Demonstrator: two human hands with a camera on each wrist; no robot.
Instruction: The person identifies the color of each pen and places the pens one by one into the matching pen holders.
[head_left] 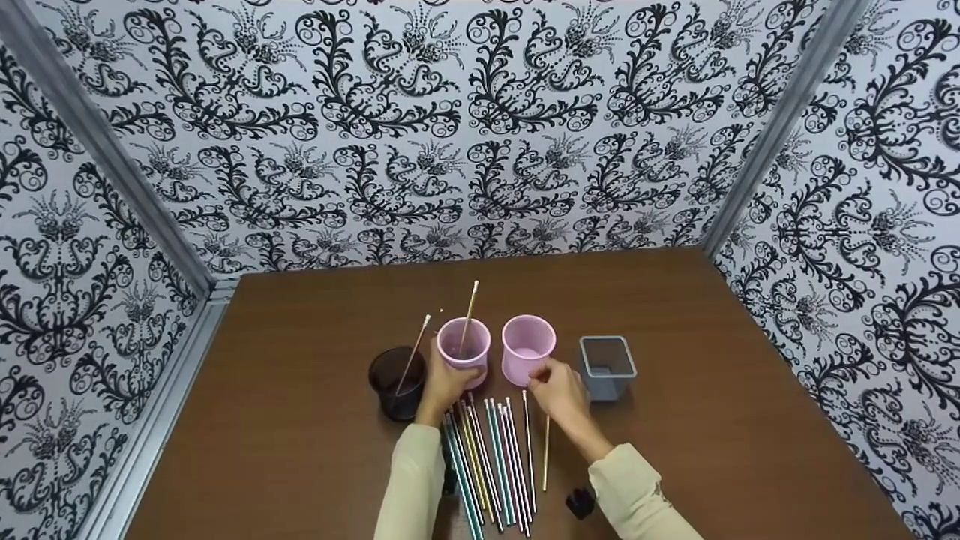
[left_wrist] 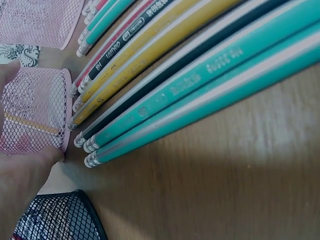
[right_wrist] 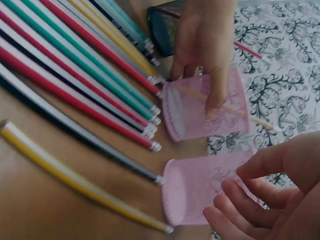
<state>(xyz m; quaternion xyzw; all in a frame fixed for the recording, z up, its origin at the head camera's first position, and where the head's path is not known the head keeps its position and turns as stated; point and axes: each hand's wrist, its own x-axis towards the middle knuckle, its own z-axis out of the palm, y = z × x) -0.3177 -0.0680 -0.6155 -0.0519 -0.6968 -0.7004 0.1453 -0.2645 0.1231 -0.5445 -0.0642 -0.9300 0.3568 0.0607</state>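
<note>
My left hand (head_left: 446, 381) grips a pink mesh pencil cup (head_left: 451, 339) from its left side, thumb across the front. Inside this cup leans one yellow pencil (head_left: 469, 311), eraser end up. A second pink mesh cup (head_left: 516, 366) stands upright just to the right. Close at its front right is my right hand (head_left: 561, 391), with loosely bent fingers (right_wrist: 240, 210) and nothing between them in the right wrist view. Several striped pencils (head_left: 499, 457) lie in a row in front of the cups, erasers facing them. One yellow pencil (head_left: 546, 459) lies a little apart, under the right wrist.
Left of the left hand stands a black mesh cup (head_left: 386, 397) with a red pencil (head_left: 414, 352) leaning in it. A grey square holder (head_left: 606, 388) is to the right. A small black object (head_left: 580, 502) lies by the right sleeve. Patterned walls (head_left: 450, 150) enclose the brown table (head_left: 315, 330).
</note>
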